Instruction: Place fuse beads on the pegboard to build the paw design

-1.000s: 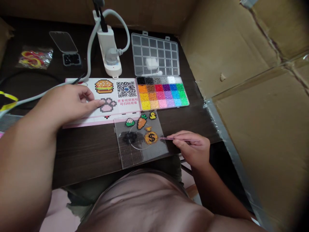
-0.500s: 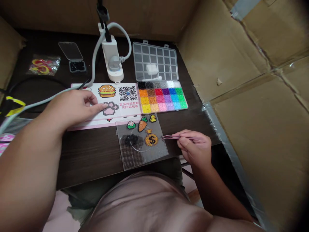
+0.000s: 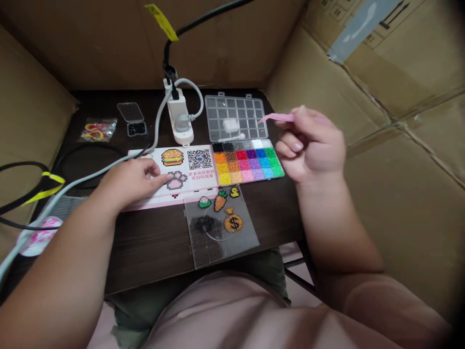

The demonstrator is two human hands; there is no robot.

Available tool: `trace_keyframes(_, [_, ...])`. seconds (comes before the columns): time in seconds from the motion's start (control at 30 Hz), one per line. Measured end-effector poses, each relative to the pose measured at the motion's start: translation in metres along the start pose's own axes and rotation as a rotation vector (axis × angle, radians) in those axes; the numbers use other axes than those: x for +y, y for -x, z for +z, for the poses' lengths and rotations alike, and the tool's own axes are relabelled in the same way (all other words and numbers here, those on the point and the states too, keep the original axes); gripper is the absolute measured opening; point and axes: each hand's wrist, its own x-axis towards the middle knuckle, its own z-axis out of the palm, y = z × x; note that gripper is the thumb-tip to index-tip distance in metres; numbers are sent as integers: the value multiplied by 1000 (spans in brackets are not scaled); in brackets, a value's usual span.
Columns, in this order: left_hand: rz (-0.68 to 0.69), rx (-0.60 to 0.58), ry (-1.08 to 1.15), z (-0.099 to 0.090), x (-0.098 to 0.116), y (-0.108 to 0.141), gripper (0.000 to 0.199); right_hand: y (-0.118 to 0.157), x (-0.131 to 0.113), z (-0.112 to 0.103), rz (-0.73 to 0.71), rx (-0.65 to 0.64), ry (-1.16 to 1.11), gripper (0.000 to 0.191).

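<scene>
The left hand is lying loosely curved on a pattern booklet, gripping nothing that shows; its thumb is stretching out to touch a printed pink paw, while its fingers are curling inward. The right hand is pinching pink tweezers between thumb and forefinger, the other fingers folding toward the palm. It is rising above the right side of the table, and the tweezers are pointing left, their tips appearing in front of the clear lid of a bead box.

The bead box, its compartments sorted by colour, is sitting between the hands, nearer the right. A clear pegboard is lying closer to the person's body, also between the hands and touching neither. It is carrying bead figures: a money bag, a carrot, a yellow duck and a small green-and-pale shape.

The left hand and forearm are covering part of the booklet. Whether the tweezers are holding a bead is too small to tell. A dark patch on the pegboard is looking too blurred to identify. The frame edge is cutting off the left arm.
</scene>
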Motion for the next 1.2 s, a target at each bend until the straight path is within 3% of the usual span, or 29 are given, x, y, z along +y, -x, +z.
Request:
trace_keyframes(0.13, [-9, -1, 1, 1, 0, -1, 51, -11, 29, 10, 99, 5, -64, 34])
trace_keyframes(0.27, [-8, 4, -6, 1, 0, -1, 50, -4, 47, 3, 202, -22, -102, 35])
trace_keyframes(1.03, [-16, 4, -23, -3, 3, 5, 51, -7, 58, -4, 386, -27, -113, 34])
trace_keyframes(1.2, [-19, 1, -26, -4, 3, 4, 47, -9, 58, -5, 360, 7, -80, 35])
